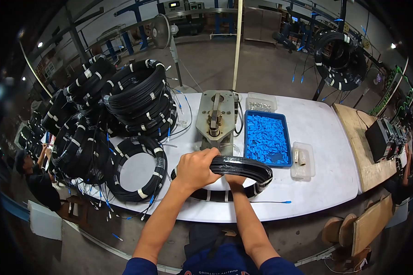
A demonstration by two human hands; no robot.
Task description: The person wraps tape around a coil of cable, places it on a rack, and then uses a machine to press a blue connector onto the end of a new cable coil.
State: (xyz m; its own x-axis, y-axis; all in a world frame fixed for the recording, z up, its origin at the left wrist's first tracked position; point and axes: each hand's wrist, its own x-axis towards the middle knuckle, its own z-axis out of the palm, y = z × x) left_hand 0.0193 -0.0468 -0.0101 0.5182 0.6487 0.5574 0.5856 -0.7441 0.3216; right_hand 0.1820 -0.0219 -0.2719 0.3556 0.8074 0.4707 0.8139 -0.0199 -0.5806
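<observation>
At the white-topped table (326,137), the round black cable coil (245,164) is gripped by the left hand (195,167), the right hand (236,179) being too hidden to judge, and the blue-tipped black lead (273,202) could be snagged by dragging.

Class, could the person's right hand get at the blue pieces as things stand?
Probably yes: the tray holding the blue pieces lies uncovered near the coil, though the right hand, partly hidden behind the coil, would first need to come clear.
</observation>
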